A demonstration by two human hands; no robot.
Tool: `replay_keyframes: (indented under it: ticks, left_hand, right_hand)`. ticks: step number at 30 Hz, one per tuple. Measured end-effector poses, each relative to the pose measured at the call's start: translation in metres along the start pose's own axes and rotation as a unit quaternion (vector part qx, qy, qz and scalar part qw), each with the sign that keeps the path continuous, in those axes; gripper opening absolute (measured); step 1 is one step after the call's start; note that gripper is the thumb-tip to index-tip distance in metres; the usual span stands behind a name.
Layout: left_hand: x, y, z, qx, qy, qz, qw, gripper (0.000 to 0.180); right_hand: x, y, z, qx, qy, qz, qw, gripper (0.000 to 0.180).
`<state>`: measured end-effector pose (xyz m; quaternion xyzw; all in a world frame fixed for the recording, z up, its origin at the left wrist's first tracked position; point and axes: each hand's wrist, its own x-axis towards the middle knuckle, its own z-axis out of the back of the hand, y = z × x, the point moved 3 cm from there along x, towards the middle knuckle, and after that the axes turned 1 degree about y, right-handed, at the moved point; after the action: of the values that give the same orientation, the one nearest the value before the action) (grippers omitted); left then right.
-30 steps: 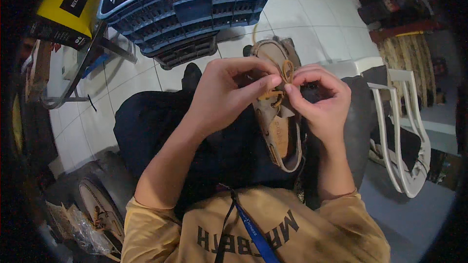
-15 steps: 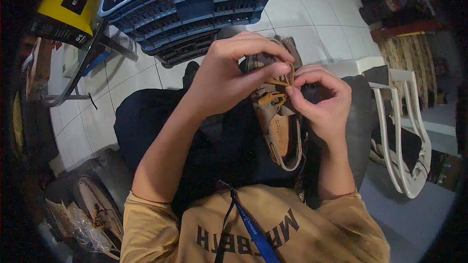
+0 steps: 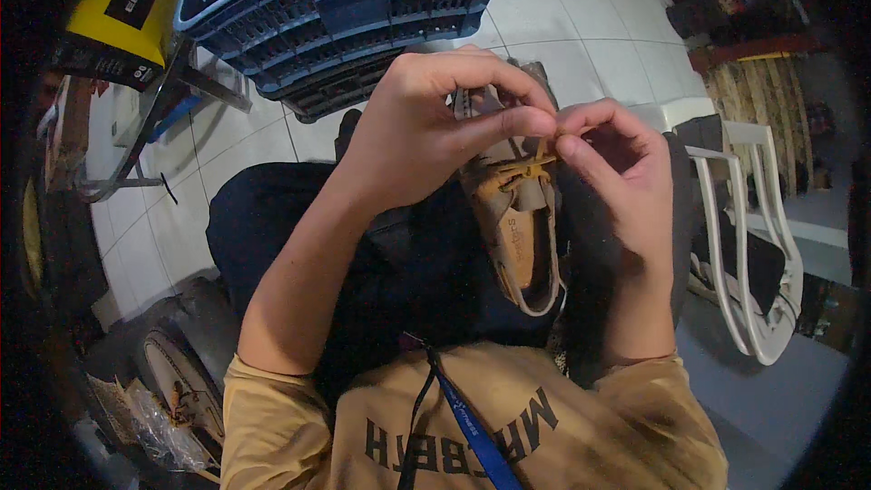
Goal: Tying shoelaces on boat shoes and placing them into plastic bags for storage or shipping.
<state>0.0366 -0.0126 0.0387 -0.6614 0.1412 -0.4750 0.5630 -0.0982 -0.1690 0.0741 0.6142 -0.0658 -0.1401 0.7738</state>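
Note:
A tan shoe (image 3: 515, 227) rests on my dark-trousered lap, its opening toward me. Across its top runs a tan lace (image 3: 531, 166). My left hand (image 3: 426, 132) curls over the toe end of the shoe and pinches the lace between thumb and forefinger. My right hand (image 3: 612, 177) meets it from the right, fingertips pinching the same lace just above the shoe's tongue. The toe of the shoe is hidden behind my left hand.
A blue plastic crate (image 3: 345, 9) full of items stands on the white tiled floor ahead. A yellow and black box (image 3: 118, 14) is at the upper left. White plastic chairs (image 3: 753, 245) stand to my right. Another light shoe (image 3: 181, 381) lies at lower left.
Both hands have stayed on the lace, with the left hand shifting slightly over the shoe's front and the fingertips drawing closer together at the lace.

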Motion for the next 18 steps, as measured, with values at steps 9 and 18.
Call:
replay_keyframes:
  ticks: [9, 18]
  left_hand:
    - [-0.003, -0.001, -0.001, -0.017, -0.004, 0.005, 1.000, 0.012]
    - [-0.010, 0.010, 0.004, -0.023, -0.004, 0.075, 0.997, 0.013]
  right_hand:
    - [0.012, 0.021, 0.013, 0.025, 0.112, -0.019, 0.993, 0.014]
    - [0.023, -0.006, 0.005, -0.178, 0.107, 0.179, 0.962, 0.012]
